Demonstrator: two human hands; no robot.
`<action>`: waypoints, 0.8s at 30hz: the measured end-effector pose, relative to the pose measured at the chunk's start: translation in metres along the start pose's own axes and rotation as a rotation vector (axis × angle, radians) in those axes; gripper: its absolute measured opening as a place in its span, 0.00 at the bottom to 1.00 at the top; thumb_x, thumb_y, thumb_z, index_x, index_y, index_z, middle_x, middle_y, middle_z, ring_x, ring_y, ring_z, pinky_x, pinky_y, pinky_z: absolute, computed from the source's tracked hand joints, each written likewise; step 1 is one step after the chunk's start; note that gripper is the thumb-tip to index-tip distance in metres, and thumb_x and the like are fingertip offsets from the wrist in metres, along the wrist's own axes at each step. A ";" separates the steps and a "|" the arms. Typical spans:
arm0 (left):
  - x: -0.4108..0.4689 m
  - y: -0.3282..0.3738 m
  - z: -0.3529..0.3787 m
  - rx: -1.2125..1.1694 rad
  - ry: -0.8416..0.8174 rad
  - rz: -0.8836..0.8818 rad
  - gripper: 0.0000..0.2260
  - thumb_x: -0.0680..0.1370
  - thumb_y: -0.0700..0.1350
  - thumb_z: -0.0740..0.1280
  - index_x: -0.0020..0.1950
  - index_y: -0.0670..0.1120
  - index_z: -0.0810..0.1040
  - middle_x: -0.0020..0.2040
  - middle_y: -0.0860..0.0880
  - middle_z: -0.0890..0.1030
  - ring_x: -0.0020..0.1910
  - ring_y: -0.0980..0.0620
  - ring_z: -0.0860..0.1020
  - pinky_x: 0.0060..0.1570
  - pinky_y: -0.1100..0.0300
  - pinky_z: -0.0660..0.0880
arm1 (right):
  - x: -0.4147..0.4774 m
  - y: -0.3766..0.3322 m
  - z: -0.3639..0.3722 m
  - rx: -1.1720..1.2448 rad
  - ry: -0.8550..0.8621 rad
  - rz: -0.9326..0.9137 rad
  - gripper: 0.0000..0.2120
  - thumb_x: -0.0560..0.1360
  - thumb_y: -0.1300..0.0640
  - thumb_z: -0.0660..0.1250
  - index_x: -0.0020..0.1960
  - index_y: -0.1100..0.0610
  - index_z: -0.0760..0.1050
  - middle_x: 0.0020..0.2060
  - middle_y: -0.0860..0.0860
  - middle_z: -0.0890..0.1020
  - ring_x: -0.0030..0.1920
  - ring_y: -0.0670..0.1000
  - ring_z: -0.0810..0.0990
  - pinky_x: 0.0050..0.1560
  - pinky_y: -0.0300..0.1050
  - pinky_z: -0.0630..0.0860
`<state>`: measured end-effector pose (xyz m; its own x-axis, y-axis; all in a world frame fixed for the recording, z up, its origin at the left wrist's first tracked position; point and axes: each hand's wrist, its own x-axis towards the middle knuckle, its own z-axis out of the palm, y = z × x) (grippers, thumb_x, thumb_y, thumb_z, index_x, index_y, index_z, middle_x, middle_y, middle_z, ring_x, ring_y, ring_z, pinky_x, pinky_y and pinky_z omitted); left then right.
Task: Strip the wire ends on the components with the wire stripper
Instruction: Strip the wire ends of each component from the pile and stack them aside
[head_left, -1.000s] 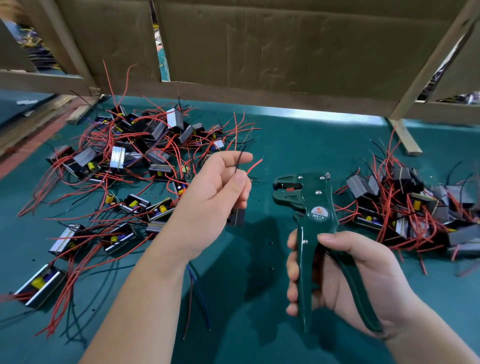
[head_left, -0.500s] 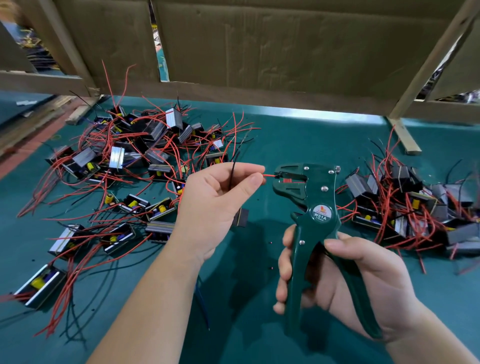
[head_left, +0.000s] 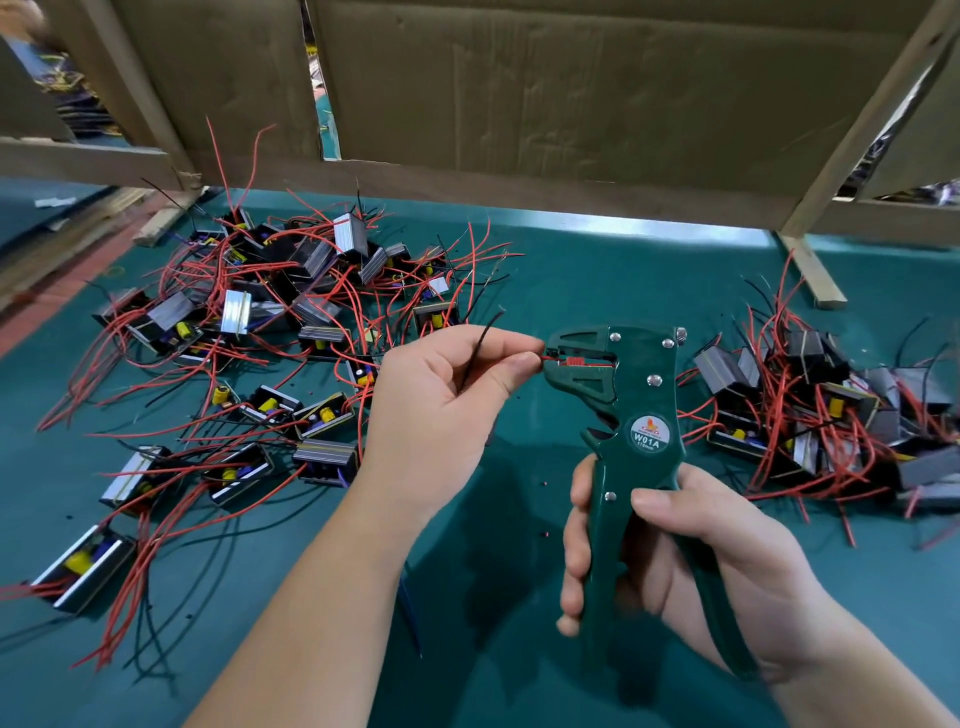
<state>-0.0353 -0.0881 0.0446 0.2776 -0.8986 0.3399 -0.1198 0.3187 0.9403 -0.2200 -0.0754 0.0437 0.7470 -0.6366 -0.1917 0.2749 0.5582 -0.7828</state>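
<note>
My right hand (head_left: 691, 561) grips the handles of a dark green wire stripper (head_left: 631, 410), held upright above the table with its jaws pointing left. My left hand (head_left: 447, 400) pinches a thin red wire (head_left: 545, 358) between thumb and forefinger, and the wire's tip sits inside the stripper's jaws. A black wire (head_left: 480, 340) sticks up from the same hand. The component these wires belong to is hidden under my left hand.
A pile of small components with red and black wires (head_left: 270, 338) spreads over the left of the green table (head_left: 597, 275). A second pile (head_left: 821, 410) lies at the right. Cardboard panels (head_left: 519, 104) on a wooden frame close off the back.
The stripper rose and moved left to meet the wire. My left hand pushed the red wire's end from just outside the jaws into them. The handles have come closer together.
</note>
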 end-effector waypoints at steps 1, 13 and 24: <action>0.000 0.001 0.001 0.005 0.000 0.011 0.11 0.73 0.37 0.71 0.40 0.54 0.82 0.33 0.57 0.82 0.31 0.62 0.76 0.31 0.68 0.73 | 0.000 0.000 0.000 0.001 0.001 0.002 0.20 0.62 0.52 0.79 0.48 0.61 0.78 0.36 0.66 0.77 0.36 0.63 0.78 0.41 0.61 0.77; 0.001 -0.006 -0.006 0.390 -0.084 0.185 0.08 0.79 0.48 0.61 0.51 0.48 0.79 0.43 0.55 0.76 0.36 0.60 0.72 0.38 0.68 0.68 | 0.001 0.004 0.010 -0.019 0.258 0.010 0.22 0.57 0.44 0.78 0.38 0.58 0.76 0.28 0.60 0.74 0.25 0.58 0.74 0.29 0.52 0.76; 0.003 -0.015 -0.010 0.511 -0.092 0.024 0.11 0.81 0.45 0.61 0.42 0.51 0.79 0.29 0.54 0.75 0.27 0.58 0.72 0.30 0.69 0.66 | 0.008 -0.004 -0.005 0.184 0.347 -0.281 0.20 0.57 0.50 0.71 0.45 0.60 0.78 0.35 0.61 0.78 0.35 0.61 0.80 0.37 0.58 0.80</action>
<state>-0.0237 -0.0924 0.0315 0.1870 -0.9227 0.3371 -0.5813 0.1727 0.7951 -0.2179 -0.0853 0.0428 0.3909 -0.8988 -0.1987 0.5631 0.4042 -0.7208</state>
